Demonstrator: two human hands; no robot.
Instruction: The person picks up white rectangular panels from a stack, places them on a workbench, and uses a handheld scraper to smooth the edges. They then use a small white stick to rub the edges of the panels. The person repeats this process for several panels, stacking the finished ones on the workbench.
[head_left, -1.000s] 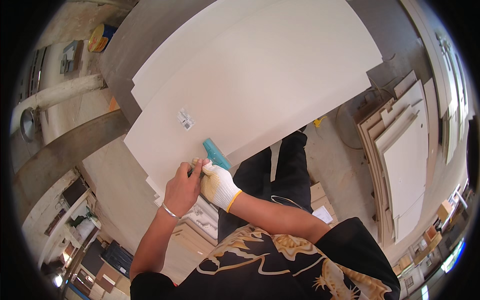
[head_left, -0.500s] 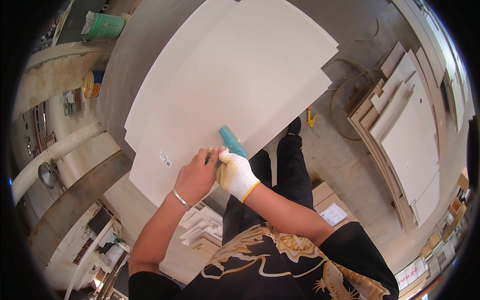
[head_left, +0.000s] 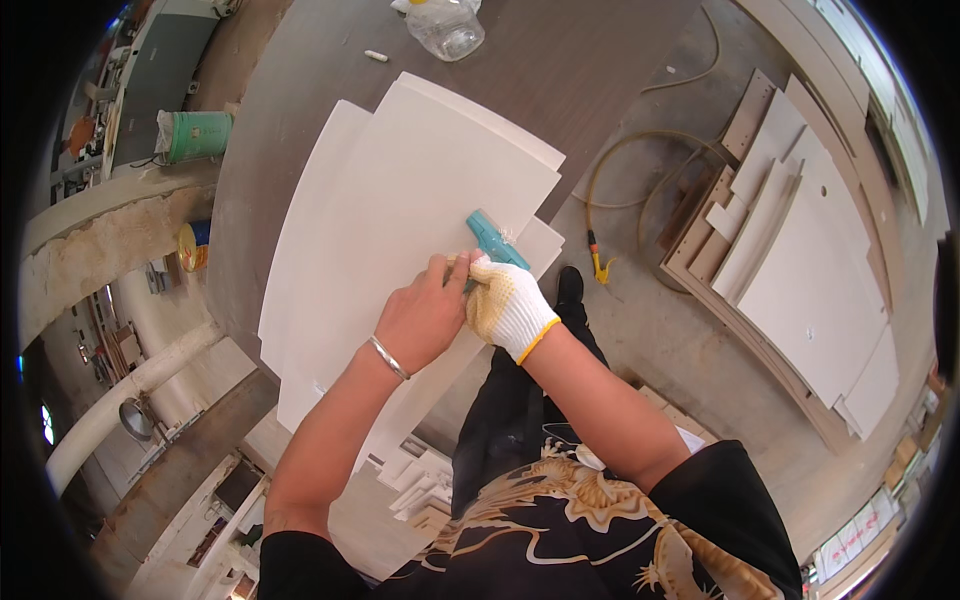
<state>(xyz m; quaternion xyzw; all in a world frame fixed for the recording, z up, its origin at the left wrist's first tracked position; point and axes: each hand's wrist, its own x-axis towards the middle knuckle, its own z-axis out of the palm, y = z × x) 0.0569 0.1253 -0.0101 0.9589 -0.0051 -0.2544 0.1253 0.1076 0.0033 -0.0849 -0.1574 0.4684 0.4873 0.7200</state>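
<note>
My right hand [head_left: 508,308], in a white knitted glove with yellow grip dots, is closed round the handle of a teal hand tool [head_left: 497,242] with a wide crosswise head. The tool lies low over a stack of white panels [head_left: 390,200], close to their right side. Pressed up against the glove is my bare left hand [head_left: 425,310], its fingers bent and pinched together. Whether those fingers grip the tool's handle or something small is hidden. A silver bangle sits on the left wrist.
The panels lie on a brown tabletop [head_left: 560,60]. A clear plastic jar [head_left: 447,30] stands beyond them. To the right, more panels [head_left: 810,290] are stacked low, near a hose with a yellow air gun [head_left: 600,268]. A green bucket [head_left: 198,136] stands at the far left.
Both hands and the teal tool have moved farther along the panels, keeping together. The view has shifted, so the panels' far end and the jar now show.
</note>
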